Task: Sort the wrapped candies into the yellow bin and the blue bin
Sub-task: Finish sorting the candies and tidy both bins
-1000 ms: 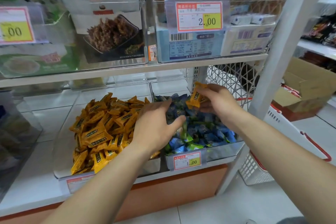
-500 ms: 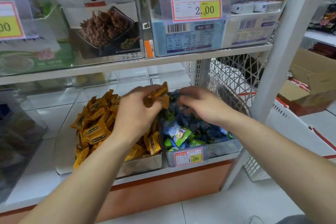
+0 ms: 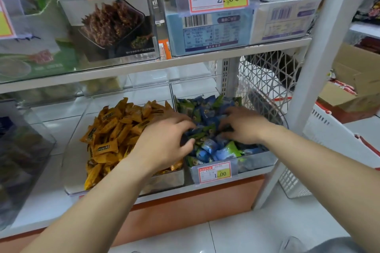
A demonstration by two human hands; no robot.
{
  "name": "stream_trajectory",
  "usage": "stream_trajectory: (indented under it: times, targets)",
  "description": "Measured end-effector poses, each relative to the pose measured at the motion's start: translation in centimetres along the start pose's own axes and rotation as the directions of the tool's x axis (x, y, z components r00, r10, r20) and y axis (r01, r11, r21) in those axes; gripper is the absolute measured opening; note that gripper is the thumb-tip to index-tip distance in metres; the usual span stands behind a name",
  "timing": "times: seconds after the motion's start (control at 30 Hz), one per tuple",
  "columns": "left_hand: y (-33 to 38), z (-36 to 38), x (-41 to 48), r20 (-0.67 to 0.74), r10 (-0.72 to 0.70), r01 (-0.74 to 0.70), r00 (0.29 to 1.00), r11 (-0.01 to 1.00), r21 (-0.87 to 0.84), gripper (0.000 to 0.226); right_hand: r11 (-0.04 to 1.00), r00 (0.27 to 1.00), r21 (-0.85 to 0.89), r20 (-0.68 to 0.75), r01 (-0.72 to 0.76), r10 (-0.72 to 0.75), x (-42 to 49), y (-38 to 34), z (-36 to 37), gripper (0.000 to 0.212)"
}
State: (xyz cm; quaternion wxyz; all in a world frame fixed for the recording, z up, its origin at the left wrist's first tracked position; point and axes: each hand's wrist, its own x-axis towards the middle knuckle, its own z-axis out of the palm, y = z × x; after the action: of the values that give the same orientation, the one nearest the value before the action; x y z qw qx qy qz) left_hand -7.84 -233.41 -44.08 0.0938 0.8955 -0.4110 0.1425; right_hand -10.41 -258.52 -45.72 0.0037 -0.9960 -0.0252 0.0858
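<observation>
Two clear bins stand side by side on the lowest shelf. The left bin (image 3: 164, 180) is heaped with yellow wrapped candies (image 3: 115, 131). The right bin (image 3: 257, 162) holds blue and green wrapped candies (image 3: 218, 150). My left hand (image 3: 164, 141) reaches across the divider into the blue pile, with fingers and thumb curled round a dark candy. My right hand (image 3: 244, 125) is sunk in the same pile from the right, its curled fingertips closed on wrappers. No yellow candy shows in either hand.
A price tag (image 3: 214, 172) hangs on the blue bin's front. The upper shelf (image 3: 205, 59) just above carries clear boxes of packaged snacks. A white upright post (image 3: 304, 96) stands at the right, and beyond it a white basket (image 3: 329, 145) and cardboard boxes (image 3: 357, 86).
My right hand passed a yellow candy to my left hand, which carried it over the yellow bin. That candy is gone from my hand now, and both hands have dropped into the blue pile.
</observation>
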Motion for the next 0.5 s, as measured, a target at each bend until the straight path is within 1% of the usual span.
stream_trajectory:
  times: [0.03, 0.07, 0.1, 0.13, 0.17, 0.2, 0.23, 0.27, 0.3, 0.33, 0.37, 0.4, 0.43, 0.47, 0.5]
  targets:
    - [-0.2, 0.2, 0.1, 0.012, 0.016, -0.017, 1.0, 1.0, 0.019, 0.039, 0.997, 0.997, -0.03, 0.038, -0.069, 0.07, -0.2, 0.7, 0.1, 0.04]
    - [-0.4, 0.4, 0.1, 0.019, 0.029, -0.029, 0.999, 0.999, 0.03, 0.039, 0.99, 0.991, -0.068, 0.031, -0.126, 0.128, -0.3, 1.1, 0.0, 0.044]
    - [-0.5, 0.4, 0.1, 0.02, 0.038, -0.039, 0.999, 0.999, 0.032, 0.04, 0.982, 0.987, -0.094, -0.042, -0.161, 0.158, -0.4, 1.1, -0.1, 0.042]
    - [-0.5, 0.4, 0.2, 0.019, 0.044, -0.044, 0.999, 0.998, 0.034, 0.041, 0.982, 0.975, -0.093, -0.164, -0.164, 0.148, -0.4, 0.9, -0.2, 0.037]
    - [-0.5, 0.5, 0.2, 0.012, 0.047, -0.047, 0.999, 0.998, 0.036, 0.042, 0.992, 0.953, -0.048, -0.285, -0.119, 0.1, -0.4, 0.5, -0.4, 0.031]
    - [-0.4, 0.5, 0.3, 0.005, 0.048, -0.048, 0.999, 0.998, 0.038, 0.042, 0.999, 0.939, 0.052, -0.341, -0.014, 0.031, -0.4, 0.0, -0.4, 0.026]
    - [-0.1, 0.5, 0.4, 0.001, 0.048, -0.048, 0.999, 0.998, 0.041, 0.041, 0.974, 0.951, 0.202, -0.305, 0.104, -0.038, -0.6, -0.7, -0.4, 0.022]
    - [0.3, 0.6, 0.5, 0.003, 0.051, -0.051, 0.999, 0.998, 0.044, 0.04, 0.922, 0.974, 0.342, -0.193, 0.181, -0.119, -0.8, -1.4, -0.2, 0.022]
    - [0.7, 0.7, 0.6, 0.009, 0.063, -0.064, 0.998, 0.997, 0.048, 0.039, 0.891, 0.977, 0.404, -0.056, 0.209, -0.204, -0.9, -2.0, 0.1, 0.025]
    - [1.1, 0.9, 0.7, 0.023, 0.083, -0.084, 0.996, 0.995, 0.052, 0.039, 0.899, 0.963, 0.376, 0.051, 0.226, -0.264, -0.9, -2.3, 0.4, 0.03]
    - [1.5, 1.1, 0.8, 0.046, 0.102, -0.105, 0.994, 0.993, 0.06, 0.039, 0.927, 0.954, 0.286, 0.103, 0.243, -0.282, -0.9, -2.2, 0.7, 0.034]
    - [2.0, 1.3, 1.0, 0.072, 0.118, -0.124, 0.99, 0.989, 0.077, 0.039, 0.954, 0.96, 0.174, 0.093, 0.245, -0.263, -0.7, -1.6, 0.7, 0.037]
    - [2.3, 1.5, 1.3, 0.089, 0.133, -0.143, 0.987, 0.984, 0.109, 0.039, 0.975, 0.974, 0.062, 0.061, 0.215, -0.219, -0.5, -0.9, 0.6, 0.039]
    - [2.6, 1.8, 1.5, 0.103, 0.145, -0.16, 0.984, 0.975, 0.154, 0.038, 0.986, 0.985, -0.02, 0.041, 0.166, -0.165, -0.4, -0.1, 0.3, 0.039]
    - [3.0, 2.0, 1.9, 0.12, 0.154, -0.175, 0.981, 0.964, 0.199, 0.037, 0.992, 0.994, -0.063, 0.041, 0.107, -0.105, -0.4, 0.7, 0.2, 0.039]
